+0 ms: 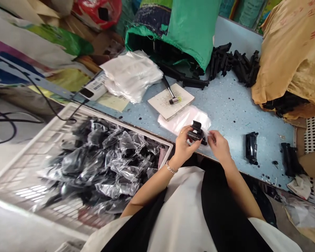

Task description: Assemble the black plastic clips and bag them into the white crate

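My left hand is closed around a black plastic part with a curved, clip-like top. Just right of it, my right hand pinches the edge of a clear plastic bag between thumb and fingers. The bag sits against the right end of the black part; how far it covers the part I cannot tell. Beneath and behind my hands lies a flat pile of clear bags on the blue table. A similar black part rests on the table to the right.
A white crate of bagged black parts stands left. Behind are a small hammer on a pale board, a white bag stack and a green sack. Loose black parts lie near a tan sack.
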{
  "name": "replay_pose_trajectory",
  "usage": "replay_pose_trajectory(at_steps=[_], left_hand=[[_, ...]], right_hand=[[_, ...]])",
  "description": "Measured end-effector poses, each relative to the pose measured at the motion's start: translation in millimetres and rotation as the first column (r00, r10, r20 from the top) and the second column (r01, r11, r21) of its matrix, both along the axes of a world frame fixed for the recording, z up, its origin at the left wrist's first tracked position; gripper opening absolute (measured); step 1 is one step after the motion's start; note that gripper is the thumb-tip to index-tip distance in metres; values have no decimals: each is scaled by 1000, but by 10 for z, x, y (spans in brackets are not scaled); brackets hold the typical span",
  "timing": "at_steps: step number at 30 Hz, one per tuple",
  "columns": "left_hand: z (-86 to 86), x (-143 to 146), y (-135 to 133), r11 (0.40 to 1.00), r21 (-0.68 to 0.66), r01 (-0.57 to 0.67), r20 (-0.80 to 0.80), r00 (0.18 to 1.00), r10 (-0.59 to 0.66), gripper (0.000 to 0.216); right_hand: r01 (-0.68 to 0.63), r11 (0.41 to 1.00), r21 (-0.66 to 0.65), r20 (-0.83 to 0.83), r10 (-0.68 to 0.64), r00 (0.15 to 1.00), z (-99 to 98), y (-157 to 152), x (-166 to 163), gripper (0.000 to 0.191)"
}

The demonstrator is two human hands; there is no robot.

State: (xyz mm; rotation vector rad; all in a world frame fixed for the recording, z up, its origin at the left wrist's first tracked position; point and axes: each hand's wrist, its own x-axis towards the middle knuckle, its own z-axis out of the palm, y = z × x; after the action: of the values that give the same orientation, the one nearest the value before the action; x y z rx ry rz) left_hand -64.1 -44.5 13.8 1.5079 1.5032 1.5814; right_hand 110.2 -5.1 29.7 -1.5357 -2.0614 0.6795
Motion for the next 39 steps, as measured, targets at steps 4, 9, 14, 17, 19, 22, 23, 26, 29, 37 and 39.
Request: replay_pose_trajectory(at_steps=[4, 9, 14, 17, 19, 22, 23, 26, 29, 37, 39], left_hand=[[-64, -14, 34, 995, 80, -57, -209, 975, 73, 38], [-79, 13, 48, 998, -31, -50, -80, 996, 48, 35], [-24, 58, 10, 996, 80, 46, -190, 981, -30, 44], [31, 54, -7, 993, 60, 105, -261, 961, -86, 48], [111, -3, -27, 987, -10, 161, -226, 961, -159, 48], [297, -166, -95, 916, -126, 381, -53, 919, -390, 48], [363, -230, -132, 884, -150, 443, 0, 894, -448, 51], [517, -439, -301, 856, -215, 469, 23, 879, -476, 49], [571, -727, -567, 886, -293, 360, -159, 895, -416, 42], [109, -2458, -1039, 615, -732, -294, -570, 758, -317, 58], [-127, -2953, -943, 537, -689, -487, -672, 707, -220, 60]], right_hand=[[34, 989, 141, 166, -57, 984, 81, -111, 36, 28], [-279, 928, 248, 231, 223, 947, 228, -183, 71, 36], [-335, 939, 79, 574, 232, 785, 294, -101, 146, 26], [-482, 872, 84, 512, 377, 772, 465, -126, 184, 17], [-522, 829, 199, 368, 431, 824, 603, -146, 164, 14], [-436, 839, 326, 64, 440, 896, 745, -152, 44, 10], [-432, 845, 315, -26, 463, 886, 771, -154, -11, 9], [-537, 821, 195, -233, 570, 788, 821, -168, -146, 10], [-641, 762, 90, -462, 602, 651, 838, -169, -168, 7], [-394, 904, -165, -551, 248, 797, 442, -124, 50, 14], [-310, 920, -241, -521, 147, 841, 325, -157, 101, 18]])
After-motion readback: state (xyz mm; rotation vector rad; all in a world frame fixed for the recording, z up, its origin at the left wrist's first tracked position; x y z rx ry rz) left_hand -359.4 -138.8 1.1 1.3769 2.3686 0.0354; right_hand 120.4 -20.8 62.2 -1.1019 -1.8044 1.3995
